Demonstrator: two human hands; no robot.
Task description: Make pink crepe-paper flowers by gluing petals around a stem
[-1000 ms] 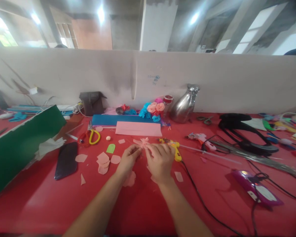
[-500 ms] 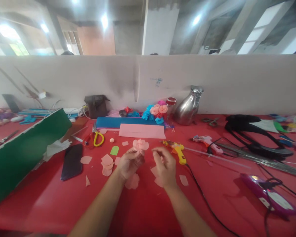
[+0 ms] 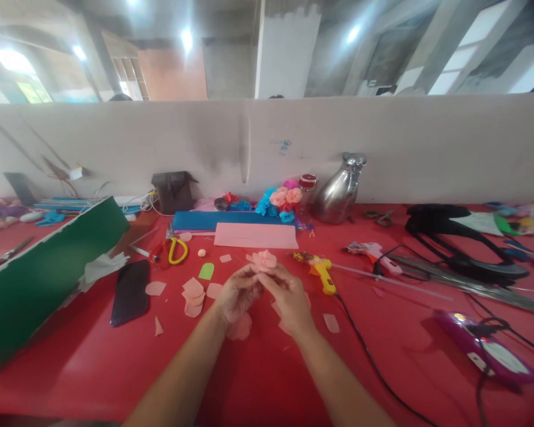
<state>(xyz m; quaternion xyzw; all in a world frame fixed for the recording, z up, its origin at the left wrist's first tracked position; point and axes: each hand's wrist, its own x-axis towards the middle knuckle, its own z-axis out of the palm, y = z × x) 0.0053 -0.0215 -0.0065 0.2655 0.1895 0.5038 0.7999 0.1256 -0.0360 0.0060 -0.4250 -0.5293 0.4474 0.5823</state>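
Note:
Both my hands meet over the middle of the red table (image 3: 258, 379). My left hand (image 3: 237, 295) is closed around the base of a small pink paper flower (image 3: 264, 260), which sticks up above my fingers. My right hand (image 3: 288, 298) pinches the same flower from the right side, fingers pressed together. Loose pink paper petals (image 3: 192, 292) lie to the left of my hands, and more pink scraps show beneath my wrists. A yellow glue gun (image 3: 321, 270) lies just right of my right hand.
A pink paper sheet (image 3: 256, 236) and blue paper roll (image 3: 213, 220) lie behind. Scissors with a yellow handle (image 3: 172, 251), a black phone (image 3: 130, 292), a green board (image 3: 40, 273), finished paper flowers (image 3: 281, 200), a metal jug (image 3: 338, 190), cables and a purple device (image 3: 489, 351) surround me.
My right hand, apart from the flower half a second ago, has come back to it and pinches it again. The flower sits slightly further right.

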